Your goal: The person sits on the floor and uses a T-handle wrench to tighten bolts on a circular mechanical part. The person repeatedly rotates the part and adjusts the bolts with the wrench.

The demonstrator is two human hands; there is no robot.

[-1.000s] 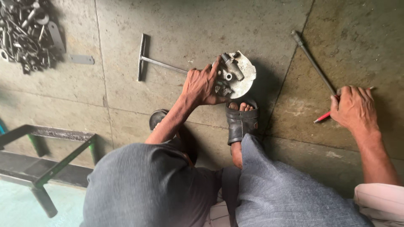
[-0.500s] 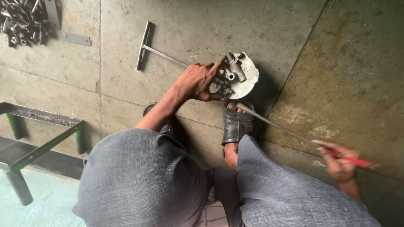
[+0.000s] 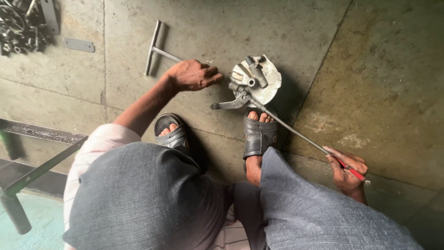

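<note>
- My right hand (image 3: pixel 348 169) is closed around the red grip of a long screwdriver (image 3: pixel 296 132), low by my right knee; the thin shaft runs up and left so its tip meets the round metal plate (image 3: pixel 264 79) at the lever side, which gives me a long reach to pry from.
- My left hand (image 3: pixel 192 75) rests on the floor (image 3: pixel 370 69) with fingers half curled and pointing toward the plate, holding nothing that I can see. It lies over the shaft of the T-handle wrench (image 3: pixel 155 48), just beside the plate but not touching it.
- The plate lies flat on the concrete floor just ahead of my right foot, with its lever arm (image 3: pixel 229 103) sticking out to the left.
- My right sandal (image 3: pixel 259 134) sits against the plate's near edge, toes touching it, likely to keep it from sliding under the screwdriver's push. My left sandal (image 3: pixel 172 134) is planted well apart, to the left.
- Farther out, a heap of loose metal parts (image 3: pixel 21 23) lies in the top left corner, with a small flat metal strip (image 3: pixel 79 45) near it.
- A dark metal frame (image 3: pixel 39 153) stands at the left edge.
</note>
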